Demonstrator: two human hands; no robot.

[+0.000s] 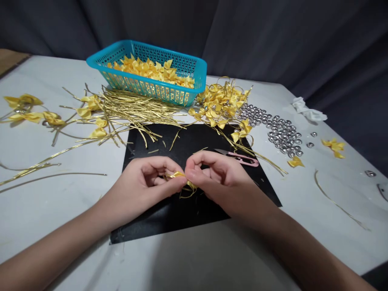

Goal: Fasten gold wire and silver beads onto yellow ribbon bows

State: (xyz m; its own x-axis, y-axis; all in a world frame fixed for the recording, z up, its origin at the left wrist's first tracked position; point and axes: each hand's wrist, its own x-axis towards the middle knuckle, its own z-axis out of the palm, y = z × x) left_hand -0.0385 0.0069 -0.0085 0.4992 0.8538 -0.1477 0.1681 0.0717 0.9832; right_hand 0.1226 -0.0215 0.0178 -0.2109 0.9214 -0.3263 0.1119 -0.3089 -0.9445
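Note:
My left hand (154, 178) pinches a small yellow ribbon bow (178, 174) with gold cord around it, between thumb and fingertips. Pressed up against it, my right hand (214, 173) also has thumb and forefinger closed on the same bow. The fingers hide most of the bow; a loop of gold cord hangs just below them. Both hands are held over a black mat (172, 216). Beyond my right hand, pink-handled thread snips (244, 159) lie on the mat, partly covered by cord.
A blue basket (145, 85) of yellow bows stands at the back. Cut gold cords (136, 107) lie before it, beside a heap of corded bows (222, 101). Silver bell-like beads (283, 133) spread to the right, near a crumpled white cloth (307, 110). More bows (24, 107) lie left.

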